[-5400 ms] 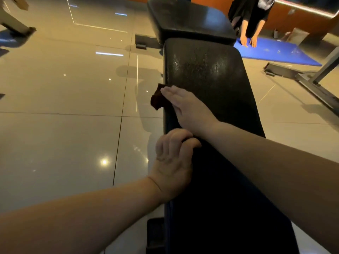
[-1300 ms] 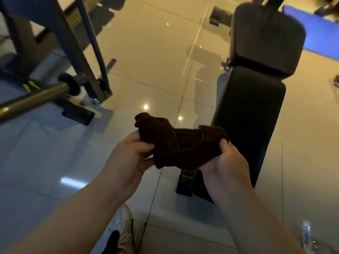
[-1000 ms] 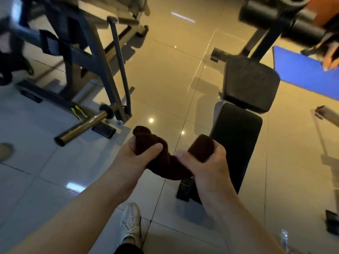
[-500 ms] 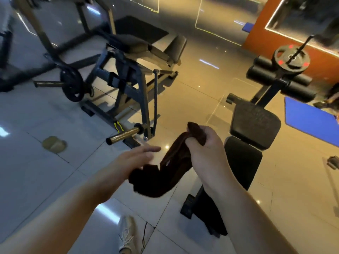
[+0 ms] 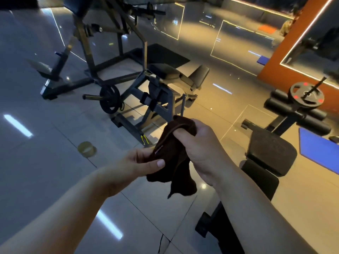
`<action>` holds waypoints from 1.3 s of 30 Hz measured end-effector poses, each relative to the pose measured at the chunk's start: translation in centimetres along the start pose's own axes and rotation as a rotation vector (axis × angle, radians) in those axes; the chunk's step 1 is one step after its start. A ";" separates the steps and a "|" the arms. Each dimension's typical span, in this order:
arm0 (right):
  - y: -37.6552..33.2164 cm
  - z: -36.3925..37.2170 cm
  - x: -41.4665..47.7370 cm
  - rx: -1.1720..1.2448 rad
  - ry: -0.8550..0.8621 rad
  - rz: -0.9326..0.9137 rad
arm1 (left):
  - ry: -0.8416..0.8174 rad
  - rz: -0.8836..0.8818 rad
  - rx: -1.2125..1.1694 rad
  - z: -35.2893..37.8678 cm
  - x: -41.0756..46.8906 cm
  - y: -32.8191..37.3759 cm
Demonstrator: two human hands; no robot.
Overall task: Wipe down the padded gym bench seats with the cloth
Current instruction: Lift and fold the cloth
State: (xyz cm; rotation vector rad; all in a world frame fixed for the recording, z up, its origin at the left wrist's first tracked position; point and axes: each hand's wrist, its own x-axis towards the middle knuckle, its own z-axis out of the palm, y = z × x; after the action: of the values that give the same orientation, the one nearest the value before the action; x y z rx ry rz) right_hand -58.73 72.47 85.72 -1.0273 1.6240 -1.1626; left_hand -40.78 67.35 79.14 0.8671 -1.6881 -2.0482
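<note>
Between the hands, well left of the bench (image 5: pixel 271 153), a limp, light cloth (image 5: pixel 172 158) is clamped: right hand (image 5: pixel 200 149) bunches its top, left hand (image 5: pixel 141 162) pinches a fold; gathered, it should hold firmest.

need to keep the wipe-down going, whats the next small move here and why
Probably carry the cloth to the seat pad of the machine ahead. Both the left hand and right hand hold it in mid-air, touching no pad.

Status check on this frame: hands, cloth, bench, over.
Left hand and right hand both gripping dark brown cloth in mid-air. Black padded bench at right, untouched. Nothing in the way.
</note>
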 end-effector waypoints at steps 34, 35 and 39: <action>-5.3 33.4 16.8 -0.046 -0.357 0.173 | 0.812 -0.266 0.060 -40.9 -16.5 3.4; -5.7 33.7 18.0 -0.041 -0.339 0.179 | 0.838 -0.285 0.099 -41.9 -15.9 3.9; -7.2 34.8 21.7 0.025 -0.349 0.150 | 0.969 -0.246 0.056 -46.2 -14.3 5.5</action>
State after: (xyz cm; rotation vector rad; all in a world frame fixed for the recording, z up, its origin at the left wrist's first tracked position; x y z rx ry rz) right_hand -30.91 41.71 82.21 -1.0103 1.3802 -0.8478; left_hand -0.62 40.06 83.02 1.7703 -1.1085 -1.2938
